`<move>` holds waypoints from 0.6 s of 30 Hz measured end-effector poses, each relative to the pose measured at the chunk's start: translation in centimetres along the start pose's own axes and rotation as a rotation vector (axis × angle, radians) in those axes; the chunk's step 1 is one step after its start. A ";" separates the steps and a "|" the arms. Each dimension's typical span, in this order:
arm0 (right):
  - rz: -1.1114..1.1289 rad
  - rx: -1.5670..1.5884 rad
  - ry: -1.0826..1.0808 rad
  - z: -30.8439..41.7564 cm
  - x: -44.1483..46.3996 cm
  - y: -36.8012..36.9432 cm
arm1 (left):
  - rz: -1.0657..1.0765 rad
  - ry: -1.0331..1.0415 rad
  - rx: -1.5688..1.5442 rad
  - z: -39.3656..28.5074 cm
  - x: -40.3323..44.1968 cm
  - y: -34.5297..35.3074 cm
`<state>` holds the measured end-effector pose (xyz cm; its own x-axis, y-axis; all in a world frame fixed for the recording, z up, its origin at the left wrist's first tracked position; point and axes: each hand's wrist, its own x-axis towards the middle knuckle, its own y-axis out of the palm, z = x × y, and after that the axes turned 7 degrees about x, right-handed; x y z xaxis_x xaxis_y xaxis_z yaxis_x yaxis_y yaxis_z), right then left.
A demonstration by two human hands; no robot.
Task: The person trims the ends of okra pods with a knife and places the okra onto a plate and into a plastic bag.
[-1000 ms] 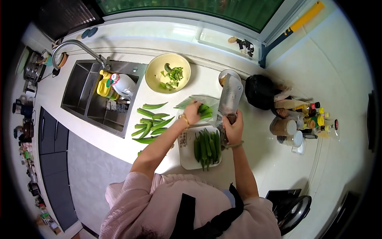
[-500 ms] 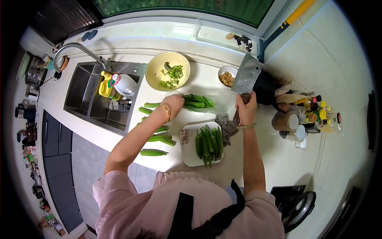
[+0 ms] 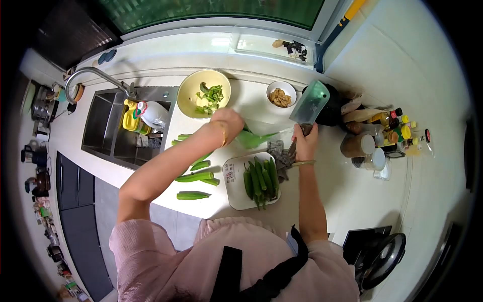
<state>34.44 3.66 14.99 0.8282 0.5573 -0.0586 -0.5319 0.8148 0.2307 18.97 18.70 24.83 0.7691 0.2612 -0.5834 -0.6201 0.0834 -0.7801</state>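
Observation:
My right hand (image 3: 305,142) grips the handle of a cleaver (image 3: 310,102), its broad blade raised beyond the hand. My left hand (image 3: 229,123) is closed, knuckles up, below the yellow bowl. A blurred green bunch, apparently okra (image 3: 249,139), sticks out to its right over a see-through sheet or board; the fingers hide most of it. More okra pods (image 3: 195,177) lie loose on the counter under and left of my left forearm. Several whole okra pods (image 3: 261,180) fill a white tray (image 3: 232,194) between my arms. A grey cloth (image 3: 277,157) lies crumpled against the tray, near my right hand.
A yellow bowl (image 3: 186,95) with cut green pieces stands behind my left hand. Beside the cleaver is a small white bowl (image 3: 270,89) of brown food. The sink (image 3: 100,126) with bottles is at left; jars (image 3: 358,146) stand right. A lidded pan (image 3: 385,259) is lower right.
My left hand has closed into a fist and its wrist has turned; the okra beside it is now blurred. The cleaver remains in my right hand, its blade tilted more. The view has shifted slightly.

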 end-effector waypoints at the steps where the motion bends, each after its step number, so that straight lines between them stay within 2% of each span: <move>1: 0.017 0.004 -0.041 0.4 0.2 0.2 | 0.007 0.005 0.008 -0.2 -0.4 0.8; 5: 0.064 -0.057 -0.102 1.7 0.8 1.0 | -0.064 -0.072 -0.042 -0.9 -0.2 5.4; 9: 0.121 -0.104 -0.144 2.4 0.5 1.8 | -0.141 -0.127 -0.114 -0.9 -0.3 6.8; 11: 0.119 -0.098 -0.152 0.9 0.7 1.3 | -0.116 -0.137 -0.121 -1.2 -0.1 7.8; 13: 0.193 -0.250 -0.113 -0.7 0.8 0.1 | 0.011 -0.075 -0.172 -1.7 0.8 9.8; 15: 0.194 -0.250 -0.102 -1.1 0.5 -0.1 | 0.025 -0.120 -0.243 -2.5 1.2 10.8; 17: 0.189 -0.252 -0.087 -1.1 0.2 -0.2 | -0.275 -0.093 -0.140 -3.2 1.2 10.8; 18: 0.176 -0.242 -0.093 -0.7 0.1 0.0 | -0.228 -0.118 -0.160 -3.4 1.5 10.0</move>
<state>34.38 3.80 14.29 0.7262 0.6854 0.0539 -0.6860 0.7276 -0.0087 14.40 16.68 15.40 0.8562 0.3641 -0.3664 -0.3942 0.0020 -0.9190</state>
